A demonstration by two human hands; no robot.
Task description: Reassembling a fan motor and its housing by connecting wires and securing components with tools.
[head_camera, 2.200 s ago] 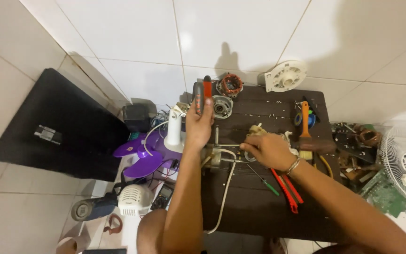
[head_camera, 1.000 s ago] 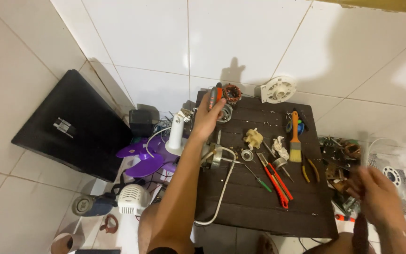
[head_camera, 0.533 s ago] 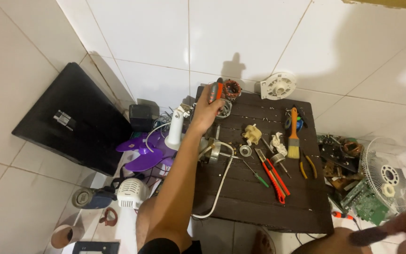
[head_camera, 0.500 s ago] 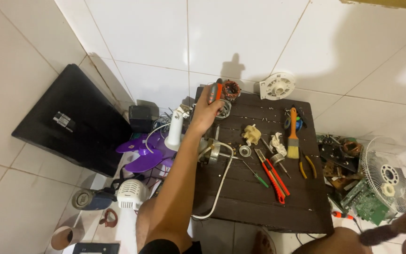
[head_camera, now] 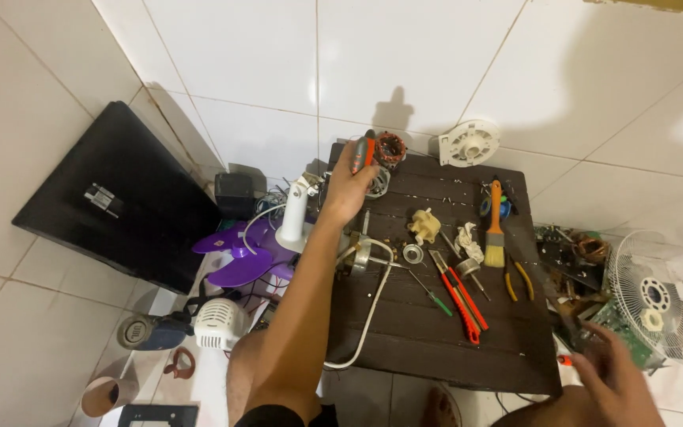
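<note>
My left hand (head_camera: 348,183) is stretched to the far left corner of a low dark wooden table (head_camera: 428,332). It grips an upright tool with an orange and grey handle (head_camera: 361,153), close to a copper-wound motor coil (head_camera: 391,148). My right hand (head_camera: 614,377) is at the lower right, off the table's right edge, closed on a dark slim tool (head_camera: 564,316) above a pile of parts. On the table lie a metal motor piece with a white cable (head_camera: 363,257), red-handled pliers (head_camera: 458,294), a green screwdriver (head_camera: 428,292) and an orange-handled brush (head_camera: 496,224).
A black case (head_camera: 112,198) leans at the left wall. Purple fan blades (head_camera: 239,253), a white fan stand (head_camera: 294,217) and a white motor housing (head_camera: 216,324) lie left of the table. A white fan guard (head_camera: 662,300) and circuit board scraps (head_camera: 618,324) are at the right.
My right hand left the table's middle and swung out to the lower right, over the parts pile, where it now holds a dark tool. My left hand has stayed on the orange-handled tool.
</note>
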